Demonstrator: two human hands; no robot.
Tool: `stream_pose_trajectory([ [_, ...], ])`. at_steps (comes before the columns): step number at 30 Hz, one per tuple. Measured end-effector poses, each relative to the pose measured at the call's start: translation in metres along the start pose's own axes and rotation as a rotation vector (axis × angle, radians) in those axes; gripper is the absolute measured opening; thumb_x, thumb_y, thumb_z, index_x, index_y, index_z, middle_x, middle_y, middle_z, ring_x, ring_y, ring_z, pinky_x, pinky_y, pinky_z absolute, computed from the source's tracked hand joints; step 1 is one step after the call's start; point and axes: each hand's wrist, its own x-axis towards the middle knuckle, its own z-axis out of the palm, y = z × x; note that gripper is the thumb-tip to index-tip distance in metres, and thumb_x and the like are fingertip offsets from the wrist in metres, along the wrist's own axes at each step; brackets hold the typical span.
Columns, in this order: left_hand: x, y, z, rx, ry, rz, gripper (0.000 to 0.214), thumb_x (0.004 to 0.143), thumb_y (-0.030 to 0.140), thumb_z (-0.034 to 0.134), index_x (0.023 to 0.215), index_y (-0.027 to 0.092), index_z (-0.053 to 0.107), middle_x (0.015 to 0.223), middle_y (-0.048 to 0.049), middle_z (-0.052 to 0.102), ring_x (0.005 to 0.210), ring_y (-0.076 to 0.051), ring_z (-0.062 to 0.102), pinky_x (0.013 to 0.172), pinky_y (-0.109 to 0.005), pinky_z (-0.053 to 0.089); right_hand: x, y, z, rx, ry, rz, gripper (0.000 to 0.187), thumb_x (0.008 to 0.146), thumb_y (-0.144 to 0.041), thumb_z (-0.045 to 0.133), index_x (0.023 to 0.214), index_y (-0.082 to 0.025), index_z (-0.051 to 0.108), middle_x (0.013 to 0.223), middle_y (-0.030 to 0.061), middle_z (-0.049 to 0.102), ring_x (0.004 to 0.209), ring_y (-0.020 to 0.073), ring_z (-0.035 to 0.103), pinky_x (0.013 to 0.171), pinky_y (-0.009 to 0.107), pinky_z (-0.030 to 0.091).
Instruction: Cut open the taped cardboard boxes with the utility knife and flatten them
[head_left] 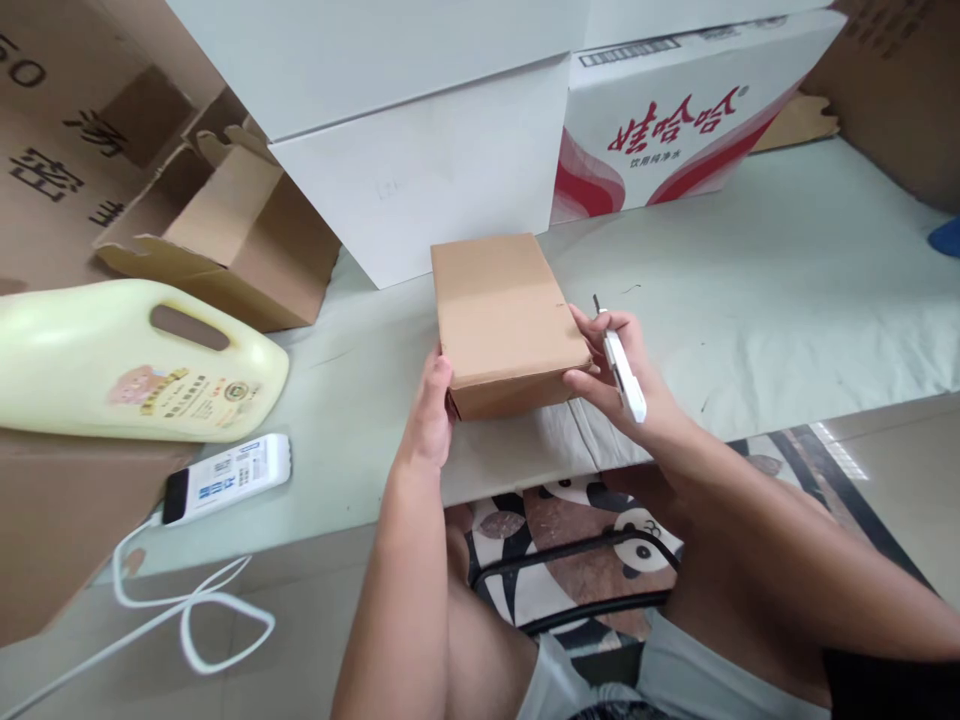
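A small closed brown cardboard box [504,318] sits near the front edge of a pale green table [787,300]. My left hand [430,408] presses against its left near corner, fingers curled on the side. My right hand [622,372] touches the box's right side with thumb and fingertips while it grips a slim white utility knife [623,373], whose short blade points away from me.
A large white box [420,150] and a red-and-white drinks carton [675,120] stand behind. An open brown carton [225,230] and a yellow jug [135,365] lie at left, with a white power bank [229,475] and cable [187,610]. A panda-print stool [570,540] is below.
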Motion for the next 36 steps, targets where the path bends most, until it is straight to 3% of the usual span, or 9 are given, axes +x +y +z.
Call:
stream_pose_trajectory([
  [3, -0.002, -0.001, -0.004, 0.027, -0.071, 0.092, 0.064, 0.083, 0.069, 0.067, 0.132, 0.028, 0.061, 0.146, -0.0092, 0.061, 0.151, -0.033, 0.041, 0.118, -0.046, 0.041, 0.001, 0.005, 0.001, 0.067, 0.066, -0.028, 0.055, 0.08, -0.053, 0.074, 0.105, -0.034, 0.028, 0.168, 0.0083, 0.034, 0.153, 0.0255, 0.04, 0.112, 0.05, 0.048],
  [8, -0.001, 0.0, -0.003, -0.022, -0.049, -0.022, 0.066, 0.079, 0.055, 0.068, 0.139, 0.029, 0.056, 0.152, -0.0085, 0.057, 0.145, -0.034, 0.048, 0.107, -0.045, 0.052, 0.006, 0.009, 0.002, 0.088, 0.241, -0.035, 0.061, 0.075, -0.05, 0.077, 0.103, -0.032, 0.026, 0.157, 0.0095, 0.041, 0.15, 0.0239, 0.044, 0.119, 0.049, 0.042],
  [10, 0.0, 0.001, -0.002, -0.062, 0.001, -0.045, 0.064, 0.077, 0.054, 0.065, 0.134, 0.027, 0.058, 0.147, -0.0094, 0.06, 0.141, -0.036, 0.051, 0.1, -0.046, 0.055, 0.007, 0.01, 0.001, 0.082, 0.286, -0.012, 0.06, 0.076, -0.05, 0.076, 0.102, -0.032, 0.025, 0.141, 0.008, 0.051, 0.136, 0.0232, 0.056, 0.106, 0.043, 0.053],
  [12, 0.001, 0.003, -0.001, -0.075, 0.023, -0.054, 0.06, 0.076, 0.055, 0.062, 0.129, 0.026, 0.06, 0.142, -0.0098, 0.063, 0.137, -0.036, 0.055, 0.094, -0.046, 0.057, 0.007, 0.012, -0.001, 0.07, 0.283, 0.022, 0.055, 0.079, -0.051, 0.073, 0.102, -0.032, 0.027, 0.118, 0.0037, 0.055, 0.107, 0.0205, 0.064, 0.083, 0.036, 0.058],
  [15, 0.0, 0.005, -0.002, -0.063, 0.02, -0.057, 0.06, 0.075, 0.056, 0.062, 0.126, 0.025, 0.061, 0.139, -0.01, 0.065, 0.134, -0.037, 0.056, 0.09, -0.045, 0.058, 0.006, 0.017, -0.005, 0.074, 0.184, 0.067, 0.051, 0.082, -0.056, 0.069, 0.102, -0.032, 0.03, 0.093, -0.002, 0.045, 0.077, 0.0155, 0.055, 0.064, 0.029, 0.052],
  [21, 0.0, 0.004, 0.0, -0.083, -0.01, -0.072, 0.07, 0.073, 0.06, 0.066, 0.133, 0.024, 0.058, 0.146, -0.0113, 0.061, 0.138, -0.038, 0.053, 0.096, -0.045, 0.056, 0.001, 0.009, -0.005, 0.016, 0.06, 0.025, 0.064, 0.075, -0.058, 0.078, 0.099, -0.03, 0.025, 0.098, -0.0004, 0.046, 0.083, 0.0167, 0.055, 0.063, 0.028, 0.047],
  [29, 0.001, 0.003, 0.0, -0.061, -0.014, -0.048, 0.081, 0.076, 0.073, 0.069, 0.14, 0.027, 0.052, 0.157, -0.0108, 0.05, 0.148, -0.038, 0.043, 0.105, -0.045, 0.054, -0.001, 0.003, -0.003, -0.05, 0.28, 0.04, 0.068, 0.072, -0.052, 0.084, 0.103, -0.03, 0.028, 0.099, 0.001, 0.045, 0.084, 0.019, 0.055, 0.062, 0.033, 0.047],
  [33, 0.0, 0.005, 0.0, -0.004, -0.049, -0.058, 0.09, 0.069, 0.062, 0.086, 0.144, 0.029, 0.047, 0.163, -0.0106, 0.043, 0.147, -0.035, 0.045, 0.114, -0.044, 0.048, 0.002, 0.006, -0.006, -0.056, 0.381, 0.007, 0.068, 0.071, -0.049, 0.086, 0.102, -0.03, 0.028, 0.098, 0.0009, 0.046, 0.085, 0.0191, 0.055, 0.061, 0.033, 0.048],
  [36, 0.001, 0.006, 0.0, -0.009, -0.055, -0.088, 0.091, 0.065, 0.056, 0.092, 0.141, 0.026, 0.05, 0.16, -0.0135, 0.047, 0.148, -0.035, 0.044, 0.119, -0.045, 0.044, 0.003, 0.008, -0.008, -0.051, 0.409, -0.032, 0.064, 0.073, -0.045, 0.086, 0.102, -0.03, 0.03, 0.092, -0.0005, 0.046, 0.078, 0.0171, 0.052, 0.057, 0.031, 0.045],
])
